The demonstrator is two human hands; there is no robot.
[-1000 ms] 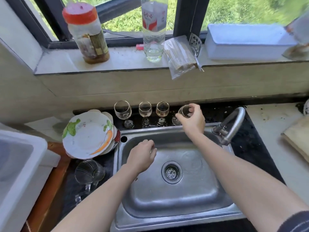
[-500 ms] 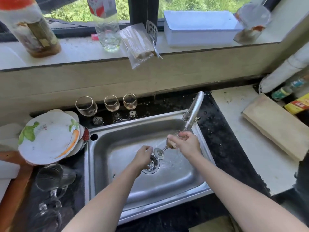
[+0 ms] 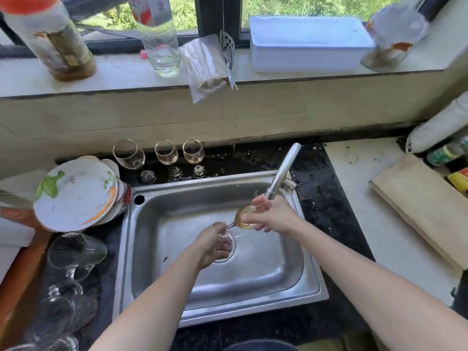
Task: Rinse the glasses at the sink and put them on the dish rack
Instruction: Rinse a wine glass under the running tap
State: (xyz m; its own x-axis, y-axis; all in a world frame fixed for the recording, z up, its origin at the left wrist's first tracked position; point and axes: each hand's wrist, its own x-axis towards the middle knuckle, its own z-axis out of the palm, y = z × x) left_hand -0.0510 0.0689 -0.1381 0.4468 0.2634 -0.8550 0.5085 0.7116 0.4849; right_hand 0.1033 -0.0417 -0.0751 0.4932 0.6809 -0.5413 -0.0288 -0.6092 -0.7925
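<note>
1. Nearest, at the left edge, some clear glassware (image 3: 76,252) lies or stands upturned on the dark counter. It is too blurred to count, and I cannot make out a rack under it.
2. The left forearm (image 3: 157,295) and the right forearm (image 3: 354,269) come in over the near rim of the sink (image 3: 228,317) and converge above the basin.
3. The left hand (image 3: 215,245) hovers over the drain (image 3: 228,258), knuckles up, with its fingers curled round the foot of a wine glass (image 3: 244,217).
4. The right hand (image 3: 271,216) is a little farther in and wraps the bowl of that same glass from above, thumb and fingers closed on it. The glass lies tilted almost on its side, held between both hands above the basin and touching nothing else.
5. The bowl's mouth points up at the spout of the tap (image 3: 281,171), just beside it. I cannot tell whether water is running.
6. I judge the step in hand to be the rinse of this one glass. The next move calls for turning the bowl under the stream, tipping it out, and carrying it left to drain.
7. A stack of plates (image 3: 76,193) leans at the sink's left.
8. Three glasses (image 3: 166,153) stand upright in a row behind the sink, seemingly not yet rinsed.
9. Farthest is the window sill (image 3: 278,77), which carries a jar (image 3: 50,39), a bottle (image 3: 159,39) and a white box (image 3: 309,44).
</note>
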